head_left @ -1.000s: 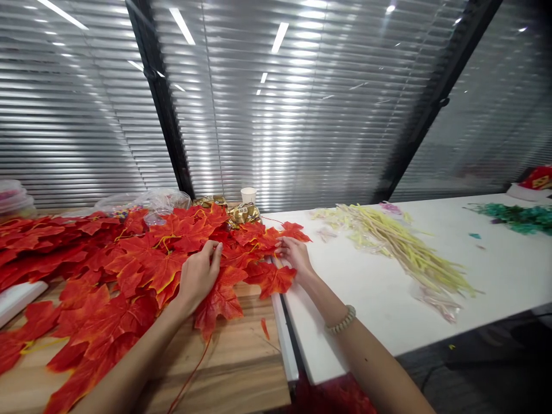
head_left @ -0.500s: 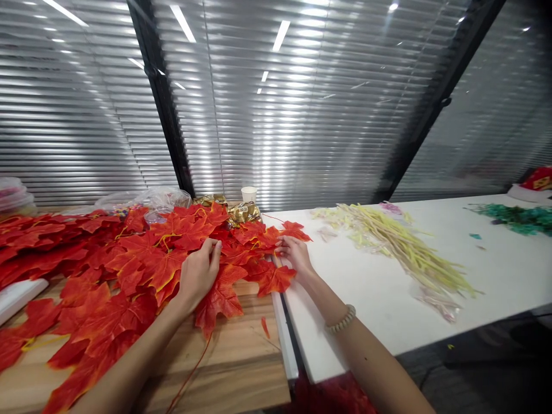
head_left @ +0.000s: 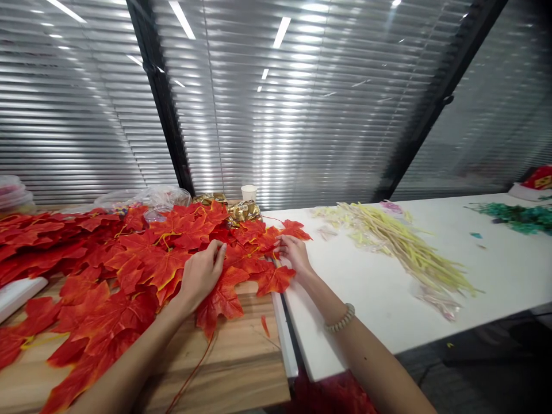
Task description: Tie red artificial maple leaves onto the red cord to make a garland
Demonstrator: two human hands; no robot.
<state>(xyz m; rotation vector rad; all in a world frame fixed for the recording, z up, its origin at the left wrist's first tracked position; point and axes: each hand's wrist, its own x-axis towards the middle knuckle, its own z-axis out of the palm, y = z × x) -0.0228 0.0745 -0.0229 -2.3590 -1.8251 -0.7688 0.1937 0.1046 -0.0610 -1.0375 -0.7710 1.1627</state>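
Red artificial maple leaves [head_left: 129, 313] with yellow edges and stems lie in a wide heap over the wooden table [head_left: 241, 368]. My left hand [head_left: 204, 270] is closed in a pinch above the middle of the heap; what its fingertips hold is hidden. At the heap's right end, my right hand [head_left: 293, 253] has its fingers bent together at a leaf cluster, pinching something too small to make out. A large leaf [head_left: 222, 296] hangs between the hands, with a thin red stem running toward the front edge.
Gold packets [head_left: 244, 213] and a paper cup [head_left: 249, 193] stand behind the leaves. On the white table [head_left: 366, 299] lie yellow stems [head_left: 405, 241] and green foliage [head_left: 517, 217]. Clear plastic bags [head_left: 164, 198] sit back left. A gap separates the tables.
My left hand has shifted slightly to the right over the leaves, its fingers still closed. My right hand has hardly moved.
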